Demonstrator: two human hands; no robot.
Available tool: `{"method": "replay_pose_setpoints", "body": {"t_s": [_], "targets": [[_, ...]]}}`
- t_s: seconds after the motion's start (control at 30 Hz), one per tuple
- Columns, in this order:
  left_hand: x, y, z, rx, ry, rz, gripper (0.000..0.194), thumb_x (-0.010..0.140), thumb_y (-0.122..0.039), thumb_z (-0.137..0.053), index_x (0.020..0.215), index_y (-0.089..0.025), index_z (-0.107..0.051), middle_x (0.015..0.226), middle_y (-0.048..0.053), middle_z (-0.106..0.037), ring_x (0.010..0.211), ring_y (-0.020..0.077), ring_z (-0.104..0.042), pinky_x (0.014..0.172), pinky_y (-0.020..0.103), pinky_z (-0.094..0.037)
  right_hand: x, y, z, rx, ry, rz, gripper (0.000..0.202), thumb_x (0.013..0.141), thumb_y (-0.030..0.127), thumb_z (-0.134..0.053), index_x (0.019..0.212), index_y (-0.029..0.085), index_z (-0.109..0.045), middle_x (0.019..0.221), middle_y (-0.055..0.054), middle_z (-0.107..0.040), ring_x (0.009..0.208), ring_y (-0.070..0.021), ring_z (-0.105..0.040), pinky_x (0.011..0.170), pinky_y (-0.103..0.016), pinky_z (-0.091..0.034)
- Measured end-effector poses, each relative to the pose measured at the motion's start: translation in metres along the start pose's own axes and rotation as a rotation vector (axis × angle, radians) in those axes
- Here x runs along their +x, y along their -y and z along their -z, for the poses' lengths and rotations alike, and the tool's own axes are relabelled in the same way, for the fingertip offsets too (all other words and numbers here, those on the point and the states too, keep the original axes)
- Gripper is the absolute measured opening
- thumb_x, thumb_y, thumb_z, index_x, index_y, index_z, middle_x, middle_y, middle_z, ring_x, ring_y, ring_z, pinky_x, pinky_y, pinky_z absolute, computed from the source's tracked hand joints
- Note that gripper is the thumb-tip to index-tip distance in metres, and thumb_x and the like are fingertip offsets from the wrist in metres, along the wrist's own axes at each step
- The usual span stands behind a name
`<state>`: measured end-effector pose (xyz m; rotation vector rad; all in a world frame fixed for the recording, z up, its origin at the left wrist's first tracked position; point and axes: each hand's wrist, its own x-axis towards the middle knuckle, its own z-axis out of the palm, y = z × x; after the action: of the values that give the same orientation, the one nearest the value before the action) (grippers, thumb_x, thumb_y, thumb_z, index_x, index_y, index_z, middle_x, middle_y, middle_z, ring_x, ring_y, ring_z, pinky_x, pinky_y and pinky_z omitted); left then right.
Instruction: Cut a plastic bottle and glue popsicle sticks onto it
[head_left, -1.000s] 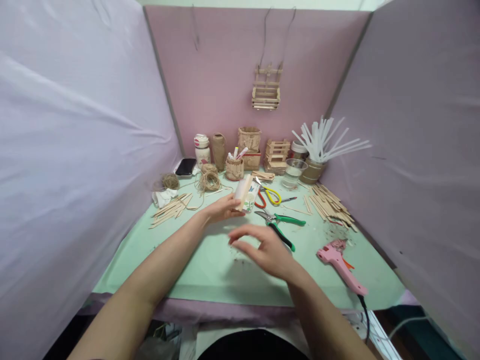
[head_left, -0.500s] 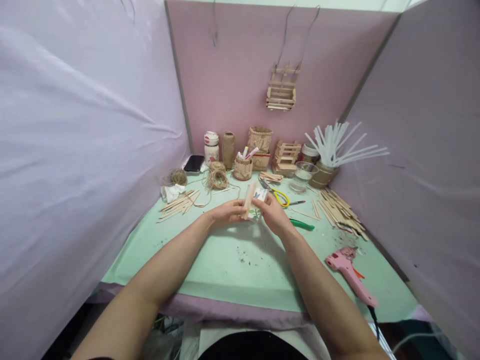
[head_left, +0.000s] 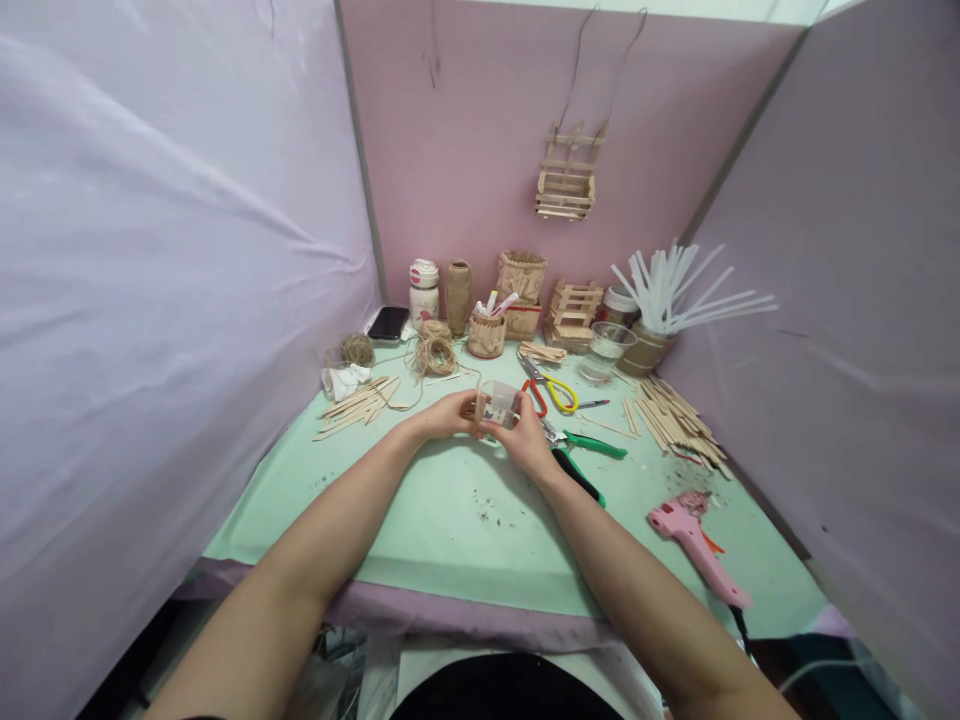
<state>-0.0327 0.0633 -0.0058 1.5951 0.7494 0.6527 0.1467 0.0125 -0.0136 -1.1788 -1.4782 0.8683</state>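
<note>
A small clear plastic cup (head_left: 499, 395) with a printed pattern is held above the middle of the table, its mouth tilted upward. A flat wooden stick (head_left: 480, 405) lies along its left side; whether it is glued there I cannot tell. My left hand (head_left: 448, 415) closes on the cup's left side by the stick. From the right, my right hand (head_left: 526, 437) grips the cup with thumb and fingers. Close to that hand lie green-handled pliers (head_left: 592, 443) and scissors (head_left: 561, 393) with yellow and red handles.
A pink glue gun (head_left: 697, 545) lies at the right front, its cord running off the edge. Wooden sticks (head_left: 682, 425) are piled at right, more sticks (head_left: 358, 408) at left. Twine (head_left: 435, 352), a marker holder (head_left: 486, 335) and a water cup (head_left: 606, 352) stand behind.
The cup has turned in my hands, so its mouth and printed side show more. Both hands have shifted slightly left, uncovering the pliers and the scissors' red handle.
</note>
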Motion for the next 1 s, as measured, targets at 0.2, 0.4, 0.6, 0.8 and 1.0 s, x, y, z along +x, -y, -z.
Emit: {"method": "replay_pose_setpoints", "body": {"t_s": [0.2,0.4,0.6,0.8,1.0], "targets": [[0.000,-0.002,-0.001,0.021,-0.009,-0.011,0.064,0.057,-0.023,-0.084,0.116,-0.014,-0.061,0.113,0.011,-0.070,0.105,0.0262,-0.066,0.094,0.041,-0.051,-0.006,0.006,0.006,-0.141,0.018,-0.018,0.091,0.063,0.046,-0.084,0.136,0.015,-0.040,0.137,-0.019,-0.054,0.127,-0.0310,-0.053,0.107,-0.047,-0.043],[0.005,0.005,0.004,0.048,-0.039,0.040,0.077,0.057,-0.026,-0.082,0.130,-0.016,-0.057,0.136,0.015,-0.061,0.121,0.0335,-0.061,0.104,0.049,-0.047,-0.014,0.039,0.077,-0.500,0.024,0.228,0.054,0.083,0.047,-0.070,0.129,0.021,-0.057,0.131,-0.013,-0.060,0.125,-0.0275,-0.054,0.106,-0.044,-0.042],[0.005,0.003,0.002,0.046,-0.023,0.041,0.085,0.055,-0.027,-0.085,0.134,-0.020,-0.054,0.153,0.016,-0.045,0.139,0.0354,-0.046,0.116,0.053,-0.035,0.013,0.054,0.210,-1.037,-0.092,-0.208,0.023,0.091,0.027,-0.059,0.110,0.019,-0.070,0.106,-0.009,-0.073,0.092,-0.0184,-0.067,0.078,-0.026,-0.047],[-0.010,-0.019,0.008,0.095,-0.062,0.032,0.104,0.053,-0.033,-0.090,0.146,-0.029,-0.043,0.162,0.012,-0.027,0.148,0.0342,-0.030,0.121,0.053,-0.026,0.033,0.023,0.260,-1.173,0.008,-0.456,0.015,0.082,0.017,-0.062,0.084,0.014,-0.076,0.074,-0.006,-0.073,0.069,-0.0161,-0.063,0.059,-0.023,-0.039],[-0.020,-0.035,0.015,0.090,-0.163,0.018,0.106,0.057,-0.052,-0.086,0.149,-0.027,-0.040,0.161,0.012,-0.031,0.148,0.0350,-0.029,0.121,0.049,-0.028,0.048,-0.005,0.231,-1.260,0.133,-0.544,0.016,0.077,0.015,-0.066,0.086,0.009,-0.077,0.085,-0.015,-0.075,0.079,-0.0212,-0.067,0.063,-0.025,-0.044]]}}
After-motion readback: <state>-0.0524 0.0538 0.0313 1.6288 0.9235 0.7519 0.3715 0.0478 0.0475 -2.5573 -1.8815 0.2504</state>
